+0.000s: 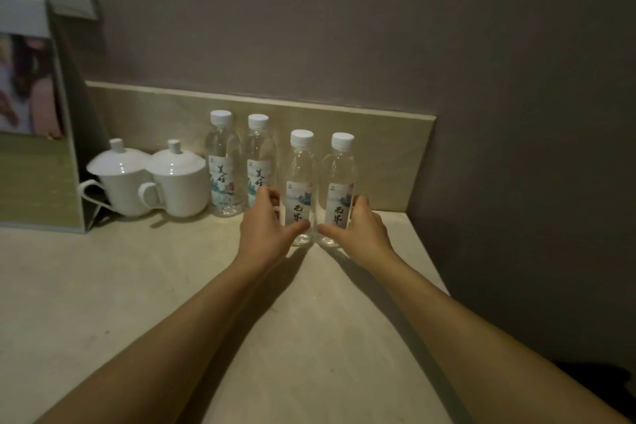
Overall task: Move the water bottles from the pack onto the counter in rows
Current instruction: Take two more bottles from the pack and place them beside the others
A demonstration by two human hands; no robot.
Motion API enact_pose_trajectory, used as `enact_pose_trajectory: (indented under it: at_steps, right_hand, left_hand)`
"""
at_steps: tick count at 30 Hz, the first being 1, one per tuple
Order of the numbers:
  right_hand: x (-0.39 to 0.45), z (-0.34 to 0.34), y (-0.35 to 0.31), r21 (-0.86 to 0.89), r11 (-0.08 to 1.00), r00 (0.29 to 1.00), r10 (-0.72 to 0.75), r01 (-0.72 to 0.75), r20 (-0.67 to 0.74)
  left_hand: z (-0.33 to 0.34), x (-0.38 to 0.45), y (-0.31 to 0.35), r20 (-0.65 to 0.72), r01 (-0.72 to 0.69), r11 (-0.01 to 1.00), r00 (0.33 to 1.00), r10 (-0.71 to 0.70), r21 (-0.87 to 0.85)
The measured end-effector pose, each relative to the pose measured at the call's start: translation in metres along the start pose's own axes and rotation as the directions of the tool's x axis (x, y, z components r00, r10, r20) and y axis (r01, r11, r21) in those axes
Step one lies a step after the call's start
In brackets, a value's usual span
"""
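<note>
The pale stone counter [155,286] carries 4 upright water bottles near its back right corner: 2 back bottles [241,169] against the back edge, 2 front bottles [318,189] just ahead and nearer the right edge, side by side. Left of them along the back edge stand 2 lidded white cups [151,179], touching, then a standing card holder [38,148] by the left edge

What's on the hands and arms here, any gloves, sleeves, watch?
Nothing worn. The left hand and right hand are bare, no gloves, rings or markings visible. Both forearms are bare down to the frame edge, with no sleeve, watch or strap in view.
</note>
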State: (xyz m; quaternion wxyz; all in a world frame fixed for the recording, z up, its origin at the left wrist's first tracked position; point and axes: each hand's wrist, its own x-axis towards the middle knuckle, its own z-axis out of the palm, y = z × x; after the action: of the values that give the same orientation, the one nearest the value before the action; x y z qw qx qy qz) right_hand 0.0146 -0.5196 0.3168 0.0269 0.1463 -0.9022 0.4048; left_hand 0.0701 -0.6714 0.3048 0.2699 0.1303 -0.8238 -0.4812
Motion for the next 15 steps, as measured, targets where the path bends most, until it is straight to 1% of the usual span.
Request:
enact_pose_trajectory:
  at_steps: [3, 6, 8, 10, 12, 15]
  right_hand:
    - [0.007, 0.003, -0.001, 0.016, 1.000, 1.000, -0.009, 0.009, -0.013]
    - [0.007, 0.006, 0.002, 0.031, 0.999, 1.000, -0.031, 0.031, -0.006]
    - [0.006, 0.008, 0.003, 0.034, 0.999, 0.999, -0.036, 0.037, -0.012]
    - [0.005, 0.010, 0.006, 0.029, 0.999, 0.999, -0.035, 0.035, -0.021]
    - [0.005, 0.011, 0.007, 0.013, 1.000, 0.999, -0.023, 0.024, -0.023]
    - [0.008, 0.012, 0.006, -0.030, 0.999, 0.999, -0.020, 0.019, -0.043]
  left_hand:
    - [0.004, 0.006, -0.005, -0.029, -0.038, 0.998, 0.999, 0.039, 0.042]
    - [0.007, 0.007, -0.007, -0.060, -0.096, 0.986, 0.993, 0.104, 0.136]
    - [0.008, 0.006, -0.008, -0.087, -0.102, 0.973, 0.989, 0.123, 0.207]
    - [0.007, 0.005, -0.007, -0.105, -0.073, 0.969, 0.989, 0.101, 0.236]
    - [0.006, 0.004, -0.006, -0.097, -0.044, 0.973, 0.993, 0.067, 0.226]
    - [0.007, 0.004, -0.005, -0.067, -0.035, 0.980, 0.997, 0.049, 0.193]
